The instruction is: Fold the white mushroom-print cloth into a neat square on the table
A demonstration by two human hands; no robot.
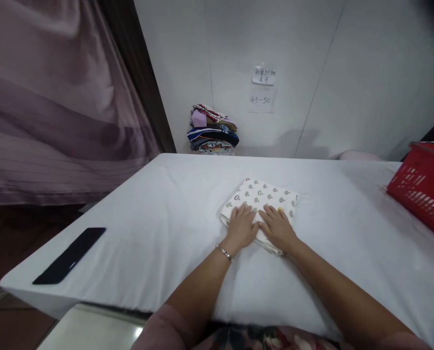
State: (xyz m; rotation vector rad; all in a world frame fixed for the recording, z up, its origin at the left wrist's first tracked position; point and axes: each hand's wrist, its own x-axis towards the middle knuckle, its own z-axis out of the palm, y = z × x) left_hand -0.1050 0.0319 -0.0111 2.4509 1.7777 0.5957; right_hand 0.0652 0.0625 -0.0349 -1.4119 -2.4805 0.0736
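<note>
A folded white cloth (262, 193) with a grey and brown mouse-head print lies flat on the white-covered table (158, 218), turned at an angle. My left hand (241, 226) rests palm down on its near left part, fingers stretched out. Beside it, my right hand (276, 228) is spread flat on the near right part, a ring on one finger. The two thumbs almost meet over the cloth. Layered folds show along its near edge, and the hands cover part of the print. A bracelet circles my left wrist.
A flat black object (71, 257) lies at the table's left end. On the right stands a red plastic basket (421, 187). Behind the far edge, folded fabrics (213, 131) are stacked against the wall, near paper notes (261, 99). A pinkish curtain (56, 107) hangs at left.
</note>
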